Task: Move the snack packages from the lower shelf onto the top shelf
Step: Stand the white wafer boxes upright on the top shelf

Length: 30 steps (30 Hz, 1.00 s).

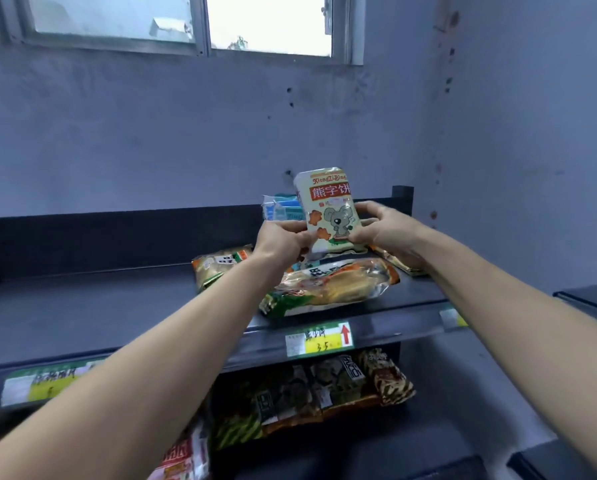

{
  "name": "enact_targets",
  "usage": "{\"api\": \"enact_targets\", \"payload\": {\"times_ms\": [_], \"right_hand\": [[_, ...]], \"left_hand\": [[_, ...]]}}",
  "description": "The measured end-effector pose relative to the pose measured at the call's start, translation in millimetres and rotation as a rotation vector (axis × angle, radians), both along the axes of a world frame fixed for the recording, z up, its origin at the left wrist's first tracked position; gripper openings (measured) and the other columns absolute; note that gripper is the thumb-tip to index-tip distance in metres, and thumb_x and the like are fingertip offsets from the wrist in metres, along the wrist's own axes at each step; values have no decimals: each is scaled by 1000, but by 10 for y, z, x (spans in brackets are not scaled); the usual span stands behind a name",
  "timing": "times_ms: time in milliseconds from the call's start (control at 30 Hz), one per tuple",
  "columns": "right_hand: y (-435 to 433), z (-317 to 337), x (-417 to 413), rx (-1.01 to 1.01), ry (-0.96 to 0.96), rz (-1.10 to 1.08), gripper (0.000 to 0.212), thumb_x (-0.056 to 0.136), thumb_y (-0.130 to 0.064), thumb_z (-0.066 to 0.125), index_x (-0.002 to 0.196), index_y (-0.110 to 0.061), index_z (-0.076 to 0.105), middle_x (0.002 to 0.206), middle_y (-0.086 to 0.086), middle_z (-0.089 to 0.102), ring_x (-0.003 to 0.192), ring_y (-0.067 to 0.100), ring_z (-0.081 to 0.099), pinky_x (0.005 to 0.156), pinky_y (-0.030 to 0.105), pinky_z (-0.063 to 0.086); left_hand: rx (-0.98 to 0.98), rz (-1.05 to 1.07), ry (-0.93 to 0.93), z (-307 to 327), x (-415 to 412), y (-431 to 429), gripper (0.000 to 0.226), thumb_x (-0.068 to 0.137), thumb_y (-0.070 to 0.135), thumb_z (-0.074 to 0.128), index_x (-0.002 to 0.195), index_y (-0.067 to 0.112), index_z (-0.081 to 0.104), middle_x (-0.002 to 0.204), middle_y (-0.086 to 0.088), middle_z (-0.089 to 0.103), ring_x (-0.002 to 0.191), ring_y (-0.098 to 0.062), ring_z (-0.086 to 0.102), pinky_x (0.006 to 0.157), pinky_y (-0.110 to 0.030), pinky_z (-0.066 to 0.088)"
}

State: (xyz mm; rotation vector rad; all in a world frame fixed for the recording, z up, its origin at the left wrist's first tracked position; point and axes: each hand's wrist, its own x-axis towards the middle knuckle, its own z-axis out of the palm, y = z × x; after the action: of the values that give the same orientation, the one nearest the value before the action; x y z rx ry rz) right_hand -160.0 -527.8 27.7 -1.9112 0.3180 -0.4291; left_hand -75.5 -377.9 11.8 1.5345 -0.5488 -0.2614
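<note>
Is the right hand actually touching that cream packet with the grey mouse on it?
Touching. The head view shows the right hand gripping the cream packet by its right edge.

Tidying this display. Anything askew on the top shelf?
The large orange bag lies flat and slanted at the front edge of the top shelf; the smaller orange bag beside it is skewed. The held biscuit pack is upright.

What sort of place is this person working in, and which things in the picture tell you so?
Probably a small shop. The top shelf holds snack bags, a handwritten price label sits on its front edge, and the left hand and right hand hold a biscuit packet above it.
</note>
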Motion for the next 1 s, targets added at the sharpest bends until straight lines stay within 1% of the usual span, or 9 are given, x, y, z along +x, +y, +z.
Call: {"api": "enact_targets", "payload": {"times_ms": [167, 233, 333, 467, 567, 733, 867, 933, 1000], "right_hand": [[-152, -120, -25, 45, 122, 63, 66, 92, 0, 53, 144, -30, 27, 109, 7, 59, 86, 20, 65, 59, 31, 56], [-151, -138, -9, 52, 125, 67, 67, 92, 0, 53, 144, -32, 26, 110, 8, 58, 82, 20, 66, 55, 31, 55], [-83, -127, 13, 31, 121, 54, 65, 91, -2, 54, 142, -34, 28, 112, 10, 59, 80, 21, 66, 59, 33, 56], [94, -134, 60, 52, 80, 51, 68, 90, 0, 53, 141, -36, 27, 112, 8, 58, 87, 23, 65, 58, 36, 57], [312, -158, 150, 53, 70, 77, 68, 91, 1, 52, 142, -35, 26, 109, 5, 57, 87, 21, 65, 54, 33, 55], [668, -217, 357, 76, 58, 160, 68, 91, 2, 51, 143, -35, 26, 103, 0, 56, 88, 20, 64, 63, 35, 58], [754, -232, 425, 53, 60, 187, 71, 90, 2, 53, 144, -35, 25, 106, -1, 59, 93, 22, 64, 72, 38, 57], [705, -230, 400, 44, 45, 163, 71, 89, 2, 54, 144, -33, 26, 112, 1, 60, 96, 19, 63, 70, 33, 53], [608, -227, 352, 55, 10, 123, 69, 89, 3, 53, 143, -32, 29, 118, 4, 60, 102, 20, 62, 78, 35, 52]], "left_hand": [[132, 16, -46, -75, -15, -136, 25, 86, 7, 64, 111, 7, 64, 109, -8, 69, 97, -22, 66, 89, -37, 54], [158, 22, -56, -88, -18, -120, 25, 86, 8, 64, 111, 8, 64, 108, -6, 69, 95, -20, 67, 88, -37, 55], [146, 13, -46, -51, -23, -49, 24, 88, 7, 62, 112, 8, 63, 104, -5, 68, 83, -16, 67, 71, -28, 57], [152, 42, -85, -18, -5, 101, 26, 88, 7, 62, 114, 6, 64, 105, -9, 70, 73, -15, 65, 60, -23, 53], [136, 77, -86, -37, 51, 298, 29, 88, 5, 61, 117, 4, 62, 107, -12, 70, 73, -16, 67, 59, -23, 54], [138, 177, -56, -63, 200, 665, 25, 88, 1, 59, 113, 2, 63, 108, -12, 69, 87, -23, 69, 68, -29, 59], [128, 218, -27, -30, 259, 768, 27, 87, -5, 58, 114, -1, 62, 107, -15, 68, 90, -28, 69, 59, -28, 59], [122, 191, -24, -18, 256, 711, 27, 87, -6, 57, 114, -1, 62, 107, -16, 68, 92, -29, 69, 67, -33, 60], [120, 166, -39, -8, 240, 591, 25, 87, -5, 57, 111, 0, 62, 106, -16, 68, 91, -29, 69, 73, -38, 60]]}}
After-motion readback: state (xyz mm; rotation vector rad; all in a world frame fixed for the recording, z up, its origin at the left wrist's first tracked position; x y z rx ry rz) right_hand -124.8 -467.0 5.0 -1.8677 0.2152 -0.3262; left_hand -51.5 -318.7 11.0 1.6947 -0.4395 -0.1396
